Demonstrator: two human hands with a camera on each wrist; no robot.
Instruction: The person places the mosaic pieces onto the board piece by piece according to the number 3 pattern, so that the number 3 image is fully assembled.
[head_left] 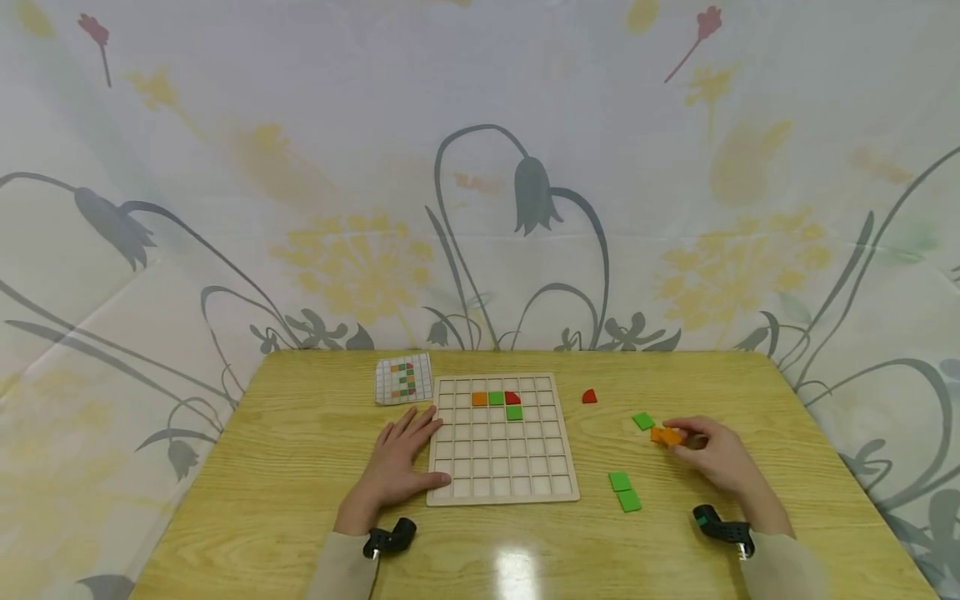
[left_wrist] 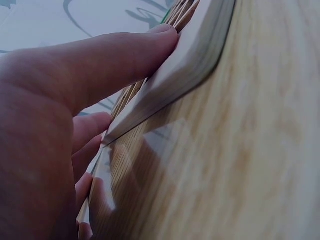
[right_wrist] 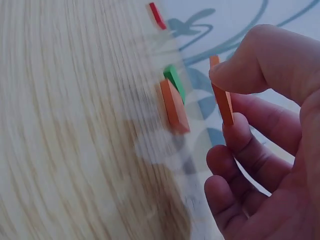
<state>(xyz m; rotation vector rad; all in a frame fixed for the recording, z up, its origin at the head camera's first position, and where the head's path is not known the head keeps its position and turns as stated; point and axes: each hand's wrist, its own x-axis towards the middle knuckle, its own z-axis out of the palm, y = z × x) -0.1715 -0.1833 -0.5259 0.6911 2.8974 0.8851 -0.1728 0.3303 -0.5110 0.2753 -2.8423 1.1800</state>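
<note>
In the head view my right hand (head_left: 716, 454) pinches an orange square tile (head_left: 671, 437) between thumb and fingers. The right wrist view shows that tile (right_wrist: 222, 95) raised off the table, with a second orange tile (right_wrist: 174, 106) lying below beside a green tile (right_wrist: 174, 83). My left hand (head_left: 401, 462) rests at the left edge of a wooden grid board (head_left: 502, 502), its thumb (left_wrist: 125, 55) on the rim and its fingers spread. On the board sit an orange square (head_left: 480, 399), a green square (head_left: 496, 398), a red quarter-circle (head_left: 512, 398) and, beneath that, another green square (head_left: 514, 412).
A printed pattern card (head_left: 403, 379) lies behind the left hand, near the board's upper left corner. Right of the board are a loose red quarter-circle (head_left: 589, 397) and two green squares (head_left: 624, 492). A floral cloth (head_left: 480, 208) hangs behind the wooden table (head_left: 262, 467).
</note>
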